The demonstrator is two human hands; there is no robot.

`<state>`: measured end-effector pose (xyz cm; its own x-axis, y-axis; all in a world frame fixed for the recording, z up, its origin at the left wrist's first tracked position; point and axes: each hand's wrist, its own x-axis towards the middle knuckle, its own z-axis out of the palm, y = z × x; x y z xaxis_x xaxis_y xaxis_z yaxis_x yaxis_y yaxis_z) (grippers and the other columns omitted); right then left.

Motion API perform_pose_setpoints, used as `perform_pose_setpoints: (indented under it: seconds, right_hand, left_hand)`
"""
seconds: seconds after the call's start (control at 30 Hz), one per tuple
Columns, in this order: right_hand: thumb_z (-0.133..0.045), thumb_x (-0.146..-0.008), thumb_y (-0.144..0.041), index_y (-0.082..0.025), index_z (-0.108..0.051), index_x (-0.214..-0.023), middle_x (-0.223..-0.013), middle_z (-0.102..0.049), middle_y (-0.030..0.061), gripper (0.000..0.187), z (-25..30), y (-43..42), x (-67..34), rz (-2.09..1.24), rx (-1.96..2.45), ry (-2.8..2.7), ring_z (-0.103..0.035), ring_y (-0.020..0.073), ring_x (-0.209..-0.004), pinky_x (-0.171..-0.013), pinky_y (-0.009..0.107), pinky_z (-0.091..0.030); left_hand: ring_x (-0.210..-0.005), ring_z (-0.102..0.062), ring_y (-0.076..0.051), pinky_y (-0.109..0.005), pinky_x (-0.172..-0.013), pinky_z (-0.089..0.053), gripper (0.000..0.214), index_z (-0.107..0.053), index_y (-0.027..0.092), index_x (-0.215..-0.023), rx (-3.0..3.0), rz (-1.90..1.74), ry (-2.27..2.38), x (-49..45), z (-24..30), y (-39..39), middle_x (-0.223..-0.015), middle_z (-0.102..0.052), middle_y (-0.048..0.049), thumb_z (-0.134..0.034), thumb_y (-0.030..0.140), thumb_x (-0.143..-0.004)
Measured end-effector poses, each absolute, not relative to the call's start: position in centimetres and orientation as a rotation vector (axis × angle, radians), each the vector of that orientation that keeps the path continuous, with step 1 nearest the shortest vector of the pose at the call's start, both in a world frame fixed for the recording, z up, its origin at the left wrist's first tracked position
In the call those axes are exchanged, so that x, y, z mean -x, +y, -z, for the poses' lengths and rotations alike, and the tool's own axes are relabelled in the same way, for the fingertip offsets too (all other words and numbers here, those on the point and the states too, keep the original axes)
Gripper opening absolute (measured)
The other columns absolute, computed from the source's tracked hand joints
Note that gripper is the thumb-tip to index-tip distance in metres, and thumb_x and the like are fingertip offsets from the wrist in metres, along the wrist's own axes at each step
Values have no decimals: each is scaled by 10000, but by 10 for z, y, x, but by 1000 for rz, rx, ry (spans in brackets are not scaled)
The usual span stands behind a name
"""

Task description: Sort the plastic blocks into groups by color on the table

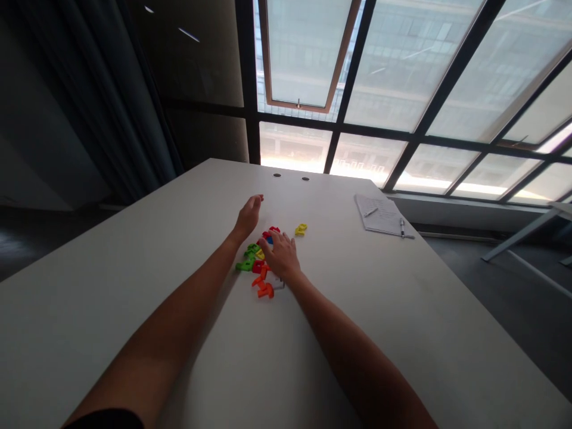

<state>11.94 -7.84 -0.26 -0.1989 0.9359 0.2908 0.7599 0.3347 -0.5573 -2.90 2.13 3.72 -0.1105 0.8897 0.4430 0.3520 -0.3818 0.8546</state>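
Observation:
A small heap of coloured plastic pieces lies mid-table: green ones (pixel 247 260), orange ones (pixel 263 286), red ones (pixel 270 232) and a lone yellow piece (pixel 301 229) off to the right. My right hand (pixel 280 255) rests palm down on the heap, fingers stretched flat over the red and blue pieces. My left hand (pixel 248 215) hovers just beyond the heap's left side, held on edge with fingers loosely curved and nothing in it.
The white table (pixel 134 286) has two cable holes (pixel 291 177) near its far edge. A paper pad (pixel 379 215) with two pens lies at the far right. Large windows stand behind, with a dark curtain at the left.

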Motion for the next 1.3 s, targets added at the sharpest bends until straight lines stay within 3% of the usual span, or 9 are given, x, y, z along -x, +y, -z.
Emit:
perform_pose_setpoints:
  seconds: [0.13, 0.27, 0.33, 0.43, 0.57, 0.73, 0.87, 1.17, 1.3]
  right_hand:
    - [-304, -1069, -424, -238, -569, -1389, -1475, -552, 61, 455, 1, -53, -160, -148, 1322, -2004, -339, 219, -1468, -1236, 455, -163]
    - [-187, -1074, -424, -128, -385, -1540, -1567, -414, 186, 587, 2, -29, -192, -163, 1814, -1824, -287, 290, -1494, -1202, 537, -202]
    - [-216, -1058, -536, -172, -337, -1573, -1610, -348, 172, 642, 4, -24, -191, -250, 1891, -1926, -243, 343, -1508, -1187, 615, -163]
    - [-276, -1034, -585, -311, -299, -1590, -1651, -296, 53, 620, 7, -26, -182, -325, 1701, -2212, -222, 364, -1514, -1183, 669, -82]
    - [-236, -1047, -345, -342, -180, -1618, -1644, -315, -12, 573, 7, -31, -183, -310, 1379, -2334, -273, 239, -1510, -1225, 541, -145]
    - [-316, -982, -175, -102, -334, -1565, -1485, -526, 181, 587, 8, -35, -184, -146, 1693, -2089, -420, 268, -1413, -1209, 505, -184]
    - [-378, -952, -99, -165, -525, -1453, -1440, -587, 115, 526, 10, -41, -175, -168, 1628, -2274, -422, 270, -1406, -1213, 459, -174]
    - [-401, -972, -136, -246, -393, -1550, -1484, -554, 76, 589, 2, -50, -153, -268, 1328, -2528, -342, 296, -1465, -1194, 502, -213]
    - [-369, -964, -126, -202, -338, -1577, -1546, -480, 91, 619, 4, -51, -152, -256, 1335, -2466, -355, 266, -1462, -1212, 468, -213]
  left_hand:
    - [-1120, -624, -212, -379, -1014, -467, 356, -581, 178, -1206, -1989, -1789, 1407, 0, -69, -20, -1199, -675, -110, -392, 433, -1045]
    - [-1203, -578, -256, -437, -1082, -414, 348, -561, 205, -1283, -2702, -1296, 1126, -30, -63, -109, -1271, -648, -102, -539, 372, -978]
    - [-1316, -509, -272, -457, -1171, -322, 408, -555, 223, -1333, -2983, -970, 848, -33, -46, -152, -1392, -597, -96, -575, 377, -956]
    - [-1321, -504, -249, -439, -1196, -279, 302, -629, 243, -1239, -3082, -817, 748, -23, -23, -188, -1381, -616, -57, -557, 362, -971]
    - [-1332, -497, -246, -449, -1193, -286, 254, -680, 284, -1190, -3073, -704, 806, -10, -14, -183, -1393, -614, -33, -562, 364, -979]
    - [-1396, -445, -289, -502, -1188, -287, 264, -702, 318, -1192, -3009, -625, 897, -4, -16, -160, -1446, -584, -18, -546, 396, -995]
    - [-1418, -424, -323, -554, -1181, -278, 287, -702, 347, -1228, -2950, -623, 973, 6, -11, -150, -1494, -546, -21, -525, 356, -1003]
    - [-1358, -470, -331, -563, -1159, -293, 261, -743, 325, -1129, -2755, -777, 1302, 46, -9, -128, -1397, -610, -73, -538, 387, -979]
    - [-1313, -502, -342, -574, -1125, -332, 265, -745, 311, -1121, -2719, -766, 1451, 71, -9, -114, -1391, -605, -92, -551, 393, -960]
